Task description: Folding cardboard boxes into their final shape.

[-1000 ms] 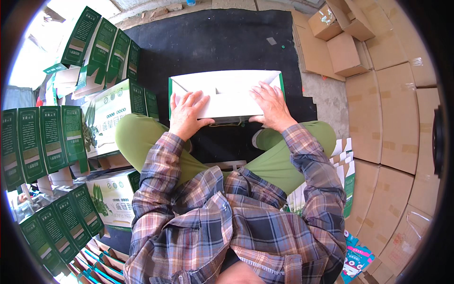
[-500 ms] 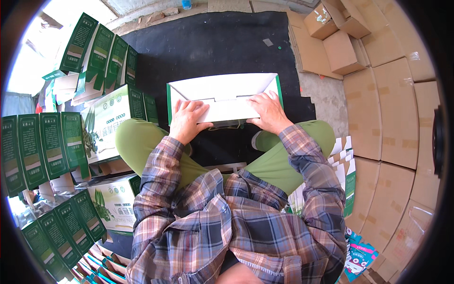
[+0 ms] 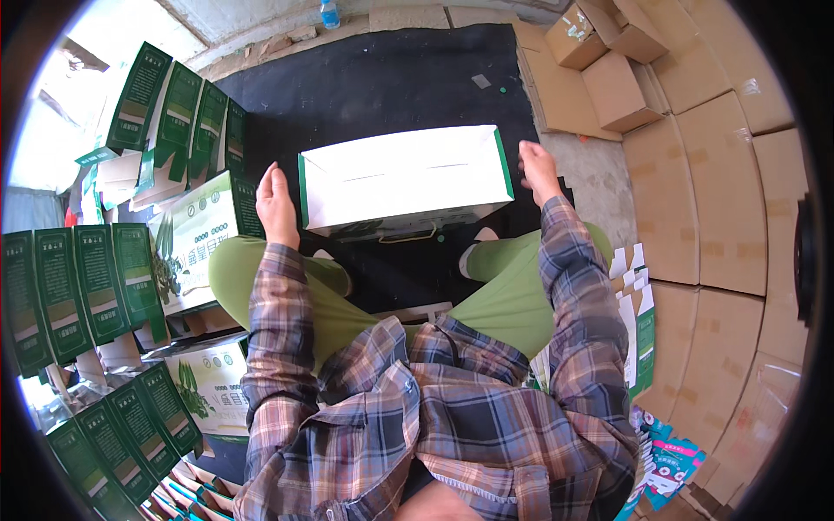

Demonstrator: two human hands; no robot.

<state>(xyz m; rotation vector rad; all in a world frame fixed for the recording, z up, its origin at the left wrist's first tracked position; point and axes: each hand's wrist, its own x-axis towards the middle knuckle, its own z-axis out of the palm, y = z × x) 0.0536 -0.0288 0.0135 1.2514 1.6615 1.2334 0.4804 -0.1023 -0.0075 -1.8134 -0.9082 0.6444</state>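
Observation:
A carton (image 3: 404, 178) with a white upper face and green ends stands in front of me, beyond my crossed legs. Two thin slits run across the white face. On its near side a thin pale handle (image 3: 408, 236) shows. My left hand (image 3: 276, 208) is held upright off the carton's left end, fingers stretched out, holding nothing. Off the right end is my right hand (image 3: 539, 169), its fingers loosely bent and apart from the thumb, with nothing seen in it. Neither hand appears to touch the carton.
Black sheeting (image 3: 373, 87) covers the floor. Green and white cartons (image 3: 195, 234) stand stacked at the left, with rows of green flaps (image 3: 87, 269). Brown cardboard boxes (image 3: 721, 200) line the right side. Folded white and green cartons (image 3: 641, 330) lie by my right knee. A blue bottle (image 3: 329, 14) stands far back.
Both hands have left the carton's white face and moved outward, one to each side. The white panel they pressed on now lies flatter.

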